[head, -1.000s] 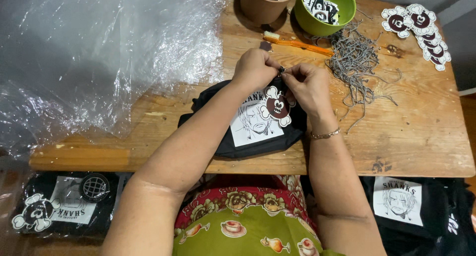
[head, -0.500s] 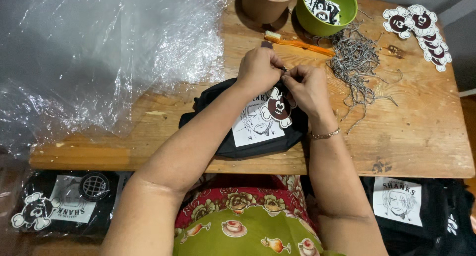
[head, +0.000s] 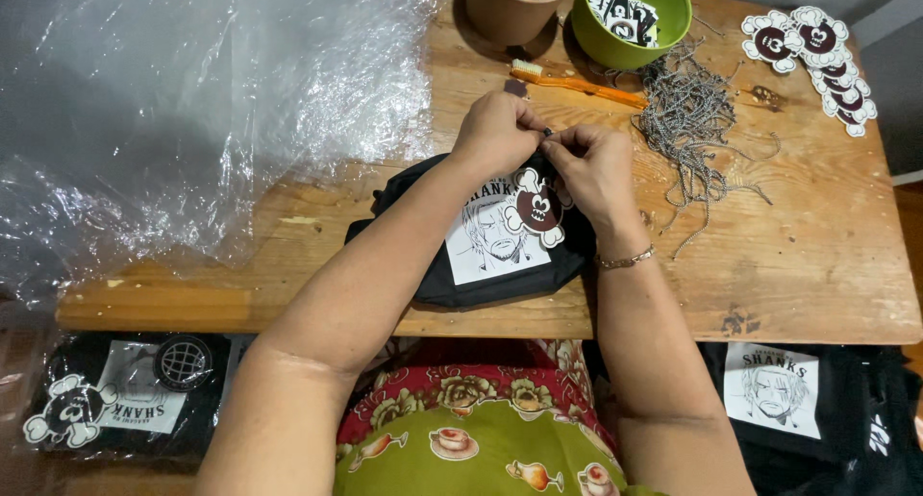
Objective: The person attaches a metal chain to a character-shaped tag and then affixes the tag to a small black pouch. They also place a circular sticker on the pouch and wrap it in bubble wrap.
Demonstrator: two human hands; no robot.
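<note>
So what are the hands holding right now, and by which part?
Both hands, left hand and right hand, pinch something small and dark between their fingertips, above the black pouch. It is too small to identify.

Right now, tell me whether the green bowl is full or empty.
Partly filled: the green bowl holds small black-and-white printed pieces, with bare green wall showing around them.

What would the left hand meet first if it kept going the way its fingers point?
The left hand points right, so it would likely meet the right hand first; their fingertips already seem to touch over the black pouch.
</note>
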